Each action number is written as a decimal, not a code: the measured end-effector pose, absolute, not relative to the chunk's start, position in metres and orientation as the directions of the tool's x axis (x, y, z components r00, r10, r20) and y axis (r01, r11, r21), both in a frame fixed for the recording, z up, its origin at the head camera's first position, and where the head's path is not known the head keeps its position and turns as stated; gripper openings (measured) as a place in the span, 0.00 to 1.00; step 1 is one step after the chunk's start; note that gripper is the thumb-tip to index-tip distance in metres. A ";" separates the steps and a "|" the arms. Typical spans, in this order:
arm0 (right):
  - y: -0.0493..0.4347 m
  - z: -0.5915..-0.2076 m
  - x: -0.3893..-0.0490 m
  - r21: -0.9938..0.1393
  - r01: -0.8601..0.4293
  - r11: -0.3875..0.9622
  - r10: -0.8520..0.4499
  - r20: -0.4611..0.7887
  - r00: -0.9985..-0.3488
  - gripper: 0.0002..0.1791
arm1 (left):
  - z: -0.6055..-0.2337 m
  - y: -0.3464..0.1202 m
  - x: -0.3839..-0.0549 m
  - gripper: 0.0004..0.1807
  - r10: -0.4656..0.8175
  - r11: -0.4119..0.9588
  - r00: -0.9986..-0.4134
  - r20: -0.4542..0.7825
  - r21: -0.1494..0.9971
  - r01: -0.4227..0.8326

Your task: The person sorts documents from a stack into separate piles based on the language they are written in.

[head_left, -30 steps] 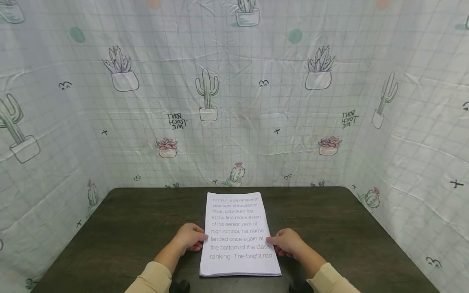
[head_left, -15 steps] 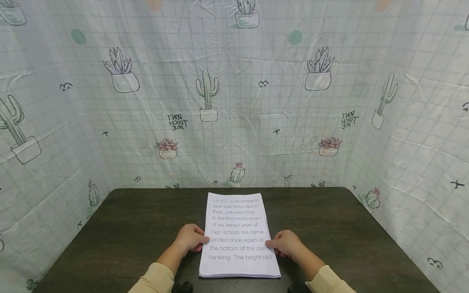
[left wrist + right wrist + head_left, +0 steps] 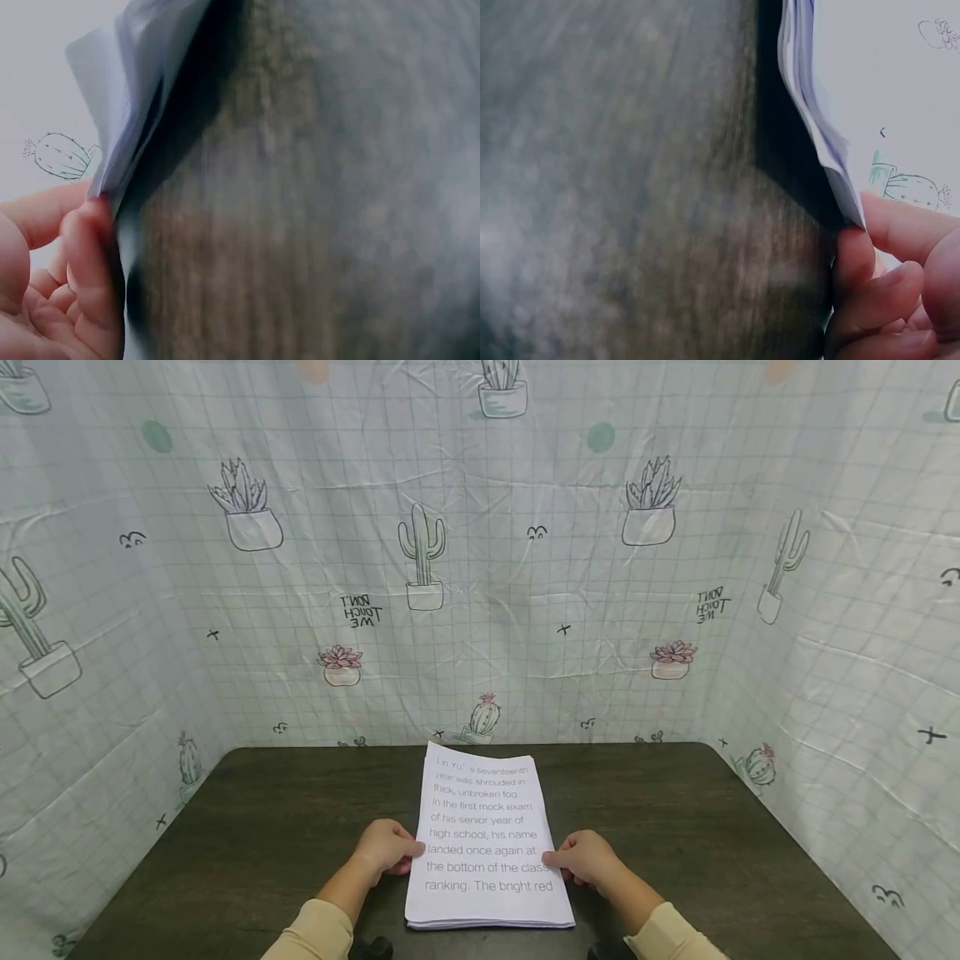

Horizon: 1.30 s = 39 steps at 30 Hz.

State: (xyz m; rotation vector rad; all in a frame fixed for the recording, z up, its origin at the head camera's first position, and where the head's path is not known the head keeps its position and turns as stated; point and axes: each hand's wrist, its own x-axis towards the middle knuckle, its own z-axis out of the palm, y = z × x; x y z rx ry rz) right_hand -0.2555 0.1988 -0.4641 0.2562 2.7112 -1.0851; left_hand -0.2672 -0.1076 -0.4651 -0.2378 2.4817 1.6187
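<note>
A stack of white printed paper lies lengthwise in front of me, large text facing up. My left hand pinches its left edge between thumb and fingers, thumb on top. Across from it, my right hand pinches the right edge the same way, a little lower down. In the left wrist view the sheets bend and spread slightly apart above the fingertips. The right wrist view shows the paper edges bowed, with a dark shadow beneath on the table. The top left corner of the stack is lifted.
The dark wooden table reaches back to a white curtain printed with cacti, which also hangs along both sides. Dark rounded objects show by both wrists at the bottom edge.
The top left corner of the paper has risen. Both hands keep their pinch on the edges and have hardly moved.
</note>
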 end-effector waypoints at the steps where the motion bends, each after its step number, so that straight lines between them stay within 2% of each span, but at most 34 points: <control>1: 0.199 -0.464 -0.256 -0.659 0.237 0.714 0.083 -0.256 -0.963 0.16 | -0.465 -0.108 -0.267 0.07 -0.040 0.402 -0.974 -0.222 0.889 -0.219; 8: 0.200 -0.465 -0.255 -0.663 0.231 0.712 0.077 -0.253 -0.964 0.15 | -0.470 -0.107 -0.268 0.07 0.004 0.369 -0.981 -0.194 0.912 -0.179; 20: 0.205 -0.468 -0.255 -0.692 0.238 0.681 0.094 -0.240 -0.966 0.12 | -0.472 -0.111 -0.272 0.20 0.110 0.311 -0.974 -0.197 0.938 -0.154; 28: 0.207 -0.463 -0.257 -0.721 0.215 0.658 0.094 -0.205 -0.974 0.11 | -0.475 -0.112 -0.275 0.21 0.135 0.218 -0.968 -0.210 0.960 -0.178; 39: 0.210 -0.450 -0.261 -0.803 0.185 0.566 0.097 -0.158 -0.983 0.11 | -0.470 -0.112 -0.276 0.23 0.104 0.130 -0.965 -0.242 0.965 -0.228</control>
